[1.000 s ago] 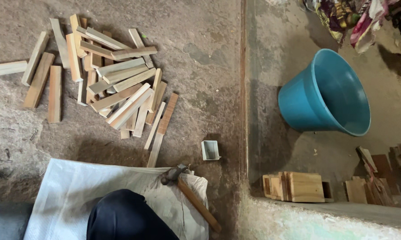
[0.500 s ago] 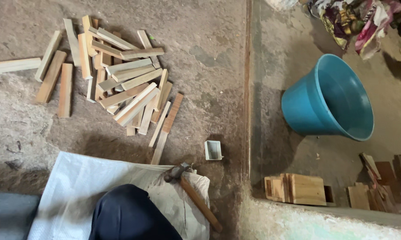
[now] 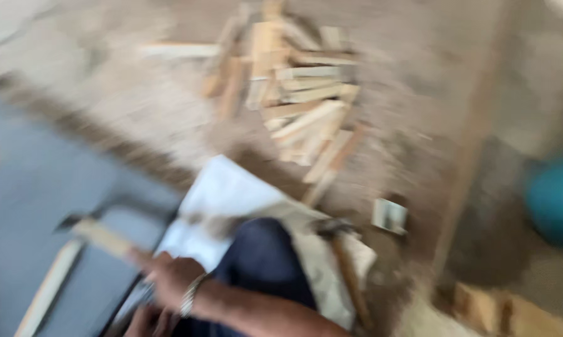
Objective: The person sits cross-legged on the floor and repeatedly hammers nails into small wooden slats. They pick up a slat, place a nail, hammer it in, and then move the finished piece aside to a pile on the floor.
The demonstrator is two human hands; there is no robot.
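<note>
The view is heavily blurred. My right hand (image 3: 162,274), with a metal bracelet on its wrist, reaches across to the left and grips one end of a pale wooden stick (image 3: 100,237) with a dark tip, held over a grey surface (image 3: 38,206). Part of what looks like my left hand (image 3: 145,321) shows at the bottom edge; its fingers are too blurred to read. A dark blue trouser knee (image 3: 262,262) rests on a white cloth (image 3: 231,187). A hammer (image 3: 344,262) with a wooden handle lies on the cloth to the right.
A pile of several short wooden strips (image 3: 294,93) lies on the dirt floor ahead. A long pale strip (image 3: 44,293) lies at lower left. A small white box (image 3: 389,215), a teal tub (image 3: 556,200) and wooden blocks (image 3: 512,312) are at the right.
The camera has swung left and blurred. My right hand has come into view, gripping a wooden stick over the grey surface. The hammer and wood pile lie as before.
</note>
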